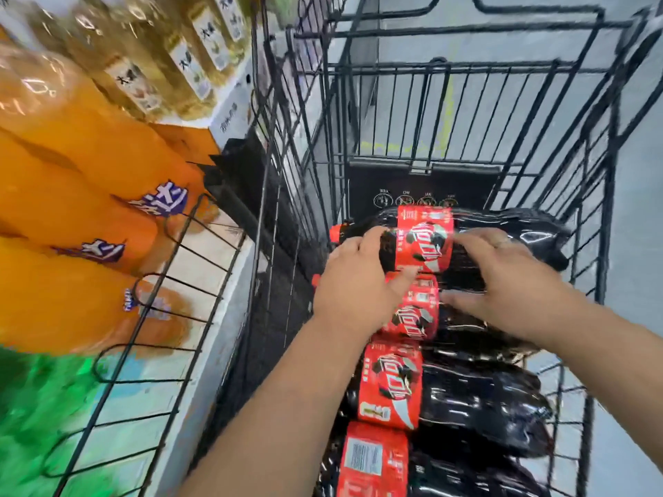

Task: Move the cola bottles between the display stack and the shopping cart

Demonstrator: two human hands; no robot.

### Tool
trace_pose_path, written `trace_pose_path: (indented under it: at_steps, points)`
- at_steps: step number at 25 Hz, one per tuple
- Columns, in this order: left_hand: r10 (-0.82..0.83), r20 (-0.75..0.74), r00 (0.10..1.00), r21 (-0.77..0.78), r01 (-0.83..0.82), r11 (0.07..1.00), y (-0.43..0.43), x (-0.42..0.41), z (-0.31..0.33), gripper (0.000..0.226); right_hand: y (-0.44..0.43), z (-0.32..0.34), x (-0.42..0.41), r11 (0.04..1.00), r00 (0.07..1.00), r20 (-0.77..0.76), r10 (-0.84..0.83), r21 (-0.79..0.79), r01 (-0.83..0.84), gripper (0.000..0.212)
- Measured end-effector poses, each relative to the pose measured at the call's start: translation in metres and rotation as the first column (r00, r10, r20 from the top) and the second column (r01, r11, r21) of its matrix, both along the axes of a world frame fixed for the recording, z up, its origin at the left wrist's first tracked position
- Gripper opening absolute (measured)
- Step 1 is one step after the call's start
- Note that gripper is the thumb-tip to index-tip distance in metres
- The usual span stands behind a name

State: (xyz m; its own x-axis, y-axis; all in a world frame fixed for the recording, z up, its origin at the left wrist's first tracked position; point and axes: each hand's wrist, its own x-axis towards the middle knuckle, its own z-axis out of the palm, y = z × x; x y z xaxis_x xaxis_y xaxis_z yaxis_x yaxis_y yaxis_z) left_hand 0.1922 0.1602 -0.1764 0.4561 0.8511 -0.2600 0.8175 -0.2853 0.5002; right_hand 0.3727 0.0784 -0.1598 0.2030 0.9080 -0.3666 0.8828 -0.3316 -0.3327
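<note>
- The top cola bottle (430, 242) lies on its side across the far end of the shopping cart (502, 84), cap to the left, resting on the other cola bottles (448, 396) that lie side by side below it.
- The left hand (355, 281) curls over the bottle's neck end beside the red label; the right hand (509, 278) lies over its dark body, fingers spread. Both touch it, but whether either has a firm hold I cannot tell, as the picture is blurred.
- To do this well, I would grip neck and body together and keep the bottle level, since a full round bottle is heavy and rolls easily.
- Keep it clear of the cart's wire sides.
- To the left, a wire-fronted shelf (172, 317) holds orange soda bottles (71, 209); no cola display shows here.
</note>
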Motion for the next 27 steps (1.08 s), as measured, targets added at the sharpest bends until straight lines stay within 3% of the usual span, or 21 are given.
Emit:
trace_pose_path:
  at_steps: [5, 8, 11, 15, 19, 22, 27]
  points:
    - [0.232, 0.114, 0.966, -0.062, -0.226, 0.972, 0.017, 0.015, -0.038, 0.079, 0.029, -0.025, 0.036, 0.997, 0.997, 0.044, 0.062, 0.037, -0.064, 0.093]
    - [0.355, 0.145, 0.924, -0.102, -0.343, 0.934, 0.015, 0.028, -0.05, 0.079, 0.044, -0.034, 0.043, 0.994, 0.986, 0.129, 0.102, 0.012, -0.105, 0.115]
    - [0.493, 0.111, 0.863, -0.268, -0.452, 0.851, 0.013, 0.05, -0.059, 0.086, 0.058, -0.041, 0.047, 0.984, 0.952, 0.25, 0.176, -0.03, -0.174, 0.122]
    - [0.596, 0.162, 0.786, -0.452, -0.478, 0.753, 0.036, 0.06, -0.067, 0.105, 0.076, -0.041, 0.057, 0.971, 0.937, 0.266, 0.227, -0.134, -0.197, 0.127]
    - [0.772, 0.293, 0.564, -0.563, -0.551, 0.616, 0.052, 0.064, -0.078, 0.108, 0.105, -0.041, 0.071, 0.921, 0.946, 0.098, 0.308, -0.281, -0.27, 0.136]
    - [0.809, 0.349, 0.472, -0.589, -0.562, 0.582, 0.052, 0.073, -0.082, 0.093, 0.118, -0.042, 0.079, 0.909, 0.955, -0.167, 0.246, -0.301, -0.287, 0.128]
    - [0.809, 0.439, 0.391, -0.583, -0.561, 0.588, 0.054, 0.078, -0.089, 0.081, 0.121, -0.05, 0.088, 0.935, 0.923, -0.341, 0.176, -0.235, -0.265, 0.104]
